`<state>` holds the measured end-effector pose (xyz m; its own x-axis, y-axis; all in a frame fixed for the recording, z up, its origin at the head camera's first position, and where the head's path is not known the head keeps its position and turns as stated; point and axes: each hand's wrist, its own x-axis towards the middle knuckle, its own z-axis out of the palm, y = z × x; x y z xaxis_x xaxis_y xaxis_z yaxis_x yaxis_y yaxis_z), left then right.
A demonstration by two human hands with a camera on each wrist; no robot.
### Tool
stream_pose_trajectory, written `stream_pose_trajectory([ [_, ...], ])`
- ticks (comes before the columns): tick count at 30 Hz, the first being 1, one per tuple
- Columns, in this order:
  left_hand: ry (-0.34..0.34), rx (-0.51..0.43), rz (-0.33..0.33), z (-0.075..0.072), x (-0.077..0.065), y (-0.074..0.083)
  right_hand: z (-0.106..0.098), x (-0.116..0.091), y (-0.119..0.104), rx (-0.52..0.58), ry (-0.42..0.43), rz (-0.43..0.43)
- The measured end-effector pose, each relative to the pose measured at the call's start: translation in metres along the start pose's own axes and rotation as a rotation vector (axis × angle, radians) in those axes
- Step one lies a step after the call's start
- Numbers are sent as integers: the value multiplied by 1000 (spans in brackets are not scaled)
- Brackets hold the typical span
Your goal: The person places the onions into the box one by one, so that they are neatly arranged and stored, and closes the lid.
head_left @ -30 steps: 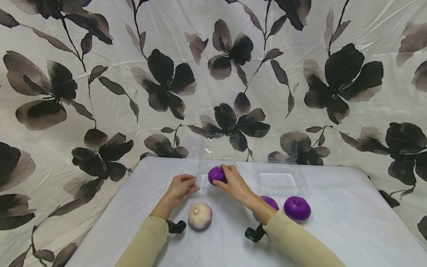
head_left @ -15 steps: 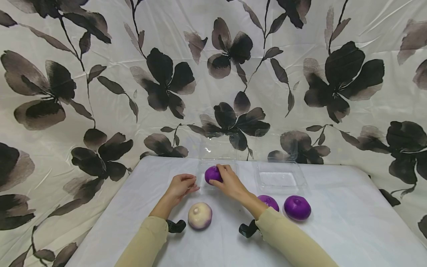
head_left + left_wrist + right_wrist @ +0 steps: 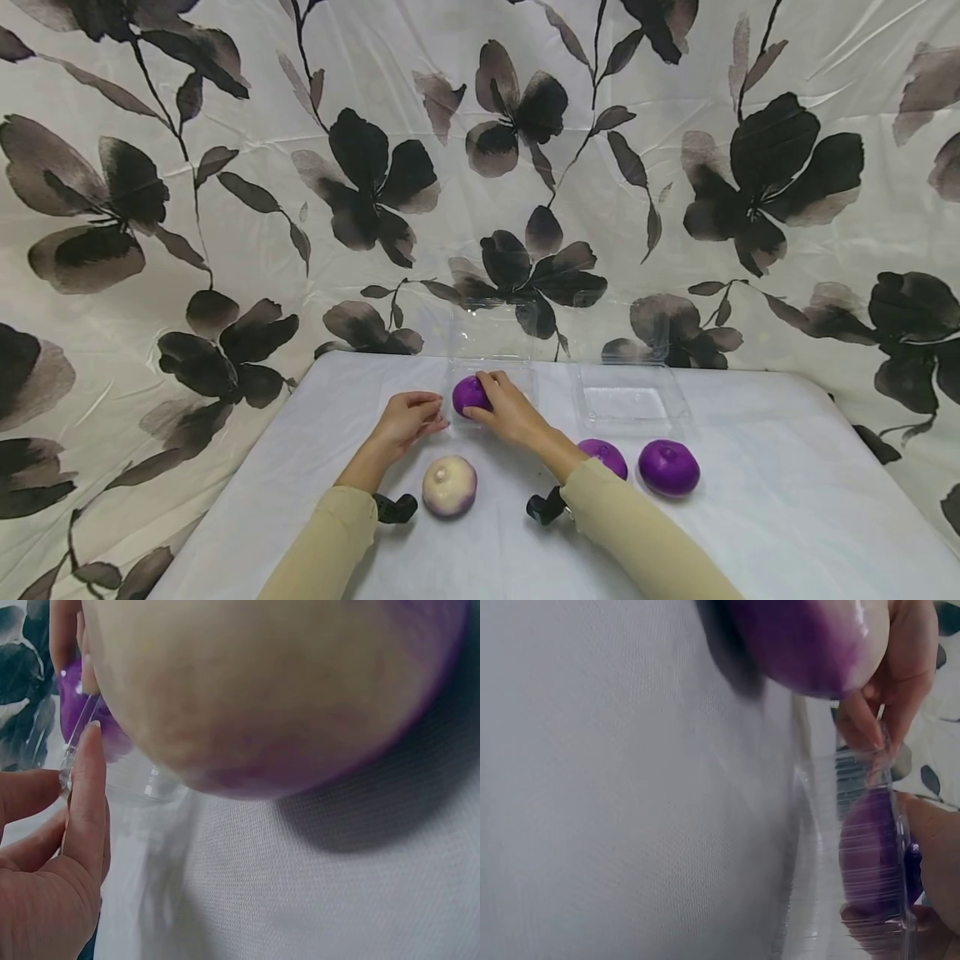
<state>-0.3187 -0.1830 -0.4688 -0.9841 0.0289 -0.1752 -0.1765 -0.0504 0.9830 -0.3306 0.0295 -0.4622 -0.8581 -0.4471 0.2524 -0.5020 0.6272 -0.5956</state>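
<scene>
My right hand [image 3: 513, 408] grips a purple turnip [image 3: 469, 396] from its right side, over the left clear plastic clamshell container [image 3: 531, 382]. In the right wrist view the turnip [image 3: 871, 855] shows through the container's ribbed wall [image 3: 810, 892]. My left hand [image 3: 405, 421] pinches the container's left edge between thumb and fingers, as the left wrist view also shows. A cream turnip with purple on its lower side [image 3: 450, 487] lies on the table in front of the container, beside my left wrist. Whether the held turnip touches the container floor is hard to tell.
A second clear clamshell [image 3: 633, 400] stands to the right, its lid raised. Two more purple turnips lie in front of it: one [image 3: 606, 455] partly behind my right forearm, the other [image 3: 668, 468] farther right. White cloth [image 3: 787, 492] covers the table; a floral curtain [image 3: 375, 192] hangs behind.
My right hand has carried the purple turnip a little to the left over the container, closer to my left hand. The left hand stays at the container's edge.
</scene>
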Motion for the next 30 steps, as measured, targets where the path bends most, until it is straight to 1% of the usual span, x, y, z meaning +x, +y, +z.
stream_pose_trajectory([
  [4, -7, -2, 4, 0, 1, 0, 1, 4, 3, -10, -11, 6],
  [10, -7, -2, 0, 0, 2, 0, 1, 9, 5, 7, -46, 2],
  [17, -20, -4, -5, -1, 2, -2, 1, 11, 6, 7, -67, 15],
  [30, -20, -1, -6, -1, 0, 0, 4, 16, 6, -23, -57, 37],
])
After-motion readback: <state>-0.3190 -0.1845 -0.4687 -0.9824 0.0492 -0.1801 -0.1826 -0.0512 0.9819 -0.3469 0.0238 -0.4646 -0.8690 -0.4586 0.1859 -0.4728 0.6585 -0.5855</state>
